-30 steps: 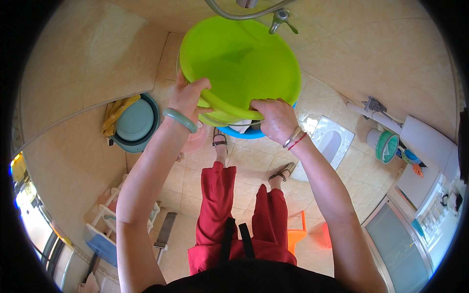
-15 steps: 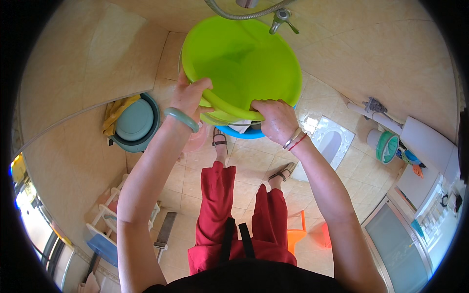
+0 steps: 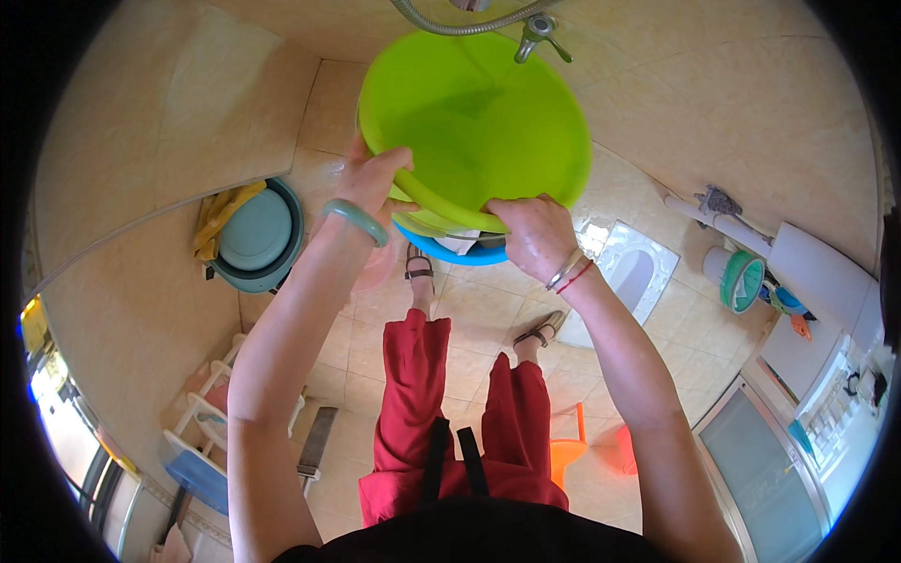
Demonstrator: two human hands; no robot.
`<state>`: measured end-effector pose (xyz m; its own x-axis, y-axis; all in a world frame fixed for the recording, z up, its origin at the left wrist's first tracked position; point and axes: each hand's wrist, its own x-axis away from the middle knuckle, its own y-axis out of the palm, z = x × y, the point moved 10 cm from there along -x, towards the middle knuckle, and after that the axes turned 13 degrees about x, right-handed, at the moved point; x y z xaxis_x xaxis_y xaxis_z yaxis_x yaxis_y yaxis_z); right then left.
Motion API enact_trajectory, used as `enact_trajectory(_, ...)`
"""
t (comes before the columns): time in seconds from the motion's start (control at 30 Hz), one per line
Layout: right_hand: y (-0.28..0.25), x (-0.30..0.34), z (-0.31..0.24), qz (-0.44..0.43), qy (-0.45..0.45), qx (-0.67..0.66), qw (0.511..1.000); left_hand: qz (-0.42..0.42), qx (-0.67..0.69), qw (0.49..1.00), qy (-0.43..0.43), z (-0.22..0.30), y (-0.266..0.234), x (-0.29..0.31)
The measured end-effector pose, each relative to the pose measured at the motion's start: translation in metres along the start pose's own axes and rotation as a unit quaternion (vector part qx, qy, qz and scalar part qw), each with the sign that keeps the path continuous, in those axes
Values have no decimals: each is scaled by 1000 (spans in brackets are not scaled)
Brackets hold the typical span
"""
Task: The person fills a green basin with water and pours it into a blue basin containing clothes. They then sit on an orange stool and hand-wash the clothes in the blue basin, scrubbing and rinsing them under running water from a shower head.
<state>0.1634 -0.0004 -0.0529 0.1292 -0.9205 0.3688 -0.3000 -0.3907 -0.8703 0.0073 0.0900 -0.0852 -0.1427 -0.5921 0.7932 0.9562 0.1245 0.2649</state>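
Gripping green basin (image 3: 474,122) rim: left hand (image 3: 373,180) and right hand (image 3: 531,235) both clamped; tap (image 3: 538,33) above.

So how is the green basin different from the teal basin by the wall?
The green basin is bright lime, held up at its rim by the left hand and right hand; the teal basin is dull blue-green and rests on the floor.
The green one looks empty; the teal one has a yellow cloth over its edge.
Both are round.

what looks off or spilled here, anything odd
Nothing is visibly spilled or broken. The green basin is held tilted under the tap by the left hand and right hand; no water shows.
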Motion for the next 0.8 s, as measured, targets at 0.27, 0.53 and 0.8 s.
enact_trajectory(0.27,-2,5,0,-1,9,9,1000,-4,1,1000,5,1,8,4)
enact_trajectory(0.53,-1,8,4,-10,20,16,1000,-19,3,1000,-15,-4,13,2)
enact_trajectory(0.8,-1,10,4,-14,25,31,999,-27,-6,999,-25,-4,16,3)
